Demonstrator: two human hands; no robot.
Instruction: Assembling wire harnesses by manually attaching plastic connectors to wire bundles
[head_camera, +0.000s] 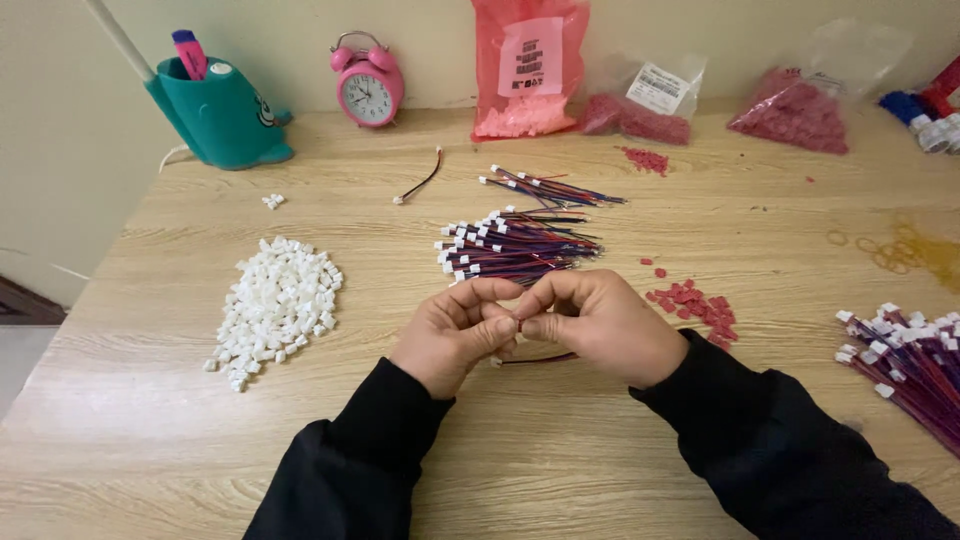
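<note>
wire (545, 358) end hidden by hands, bundle (905, 365) cropped right

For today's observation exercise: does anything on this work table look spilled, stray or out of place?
Yes. Red pieces lie spilled before the bags, one wire lies apart from the bundles, and a yellowish stain marks the table.

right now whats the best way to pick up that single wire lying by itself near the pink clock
Probably pinch the single wire at its thin dark middle, coming straight down from above. It lies flat and slightly curved on the table, apart from the bundles, with nothing crowding its sides. The small white plug at its lower left end looks harder to grip.
</note>
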